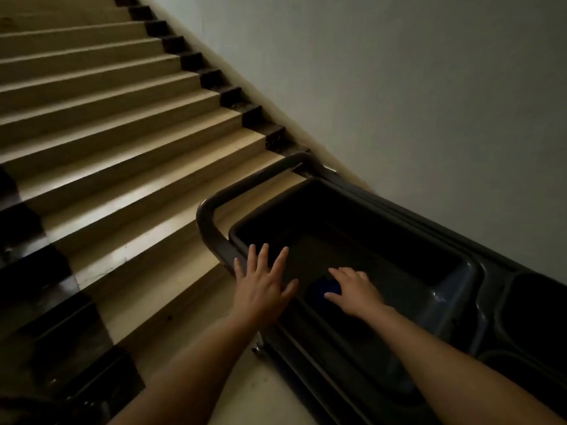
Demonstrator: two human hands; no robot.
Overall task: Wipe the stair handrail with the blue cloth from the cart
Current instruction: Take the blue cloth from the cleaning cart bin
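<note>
The dark grey cart (pixel 454 289) stands at the foot of the stairs against the wall, its top tray deep and shadowed. A blue cloth (pixel 322 288) lies in the near left corner of that tray, mostly hidden under my right hand (pixel 352 291). This hand is spread over the cloth with fingers apart; whether it touches the cloth is unclear. My left hand (pixel 264 280) hovers flat with fingers spread over the tray's left rim, beside the cart's push handle (pixel 214 222). No handrail is clearly visible; a dark glossy shape (pixel 36 403) sits at the bottom left.
Beige stairs (pixel 122 133) rise ahead to the upper left, with dark skirting along the white wall (pixel 429 87) on the right. Round recesses (pixel 534 317) lie in the cart's right end. Beige floor shows below the cart.
</note>
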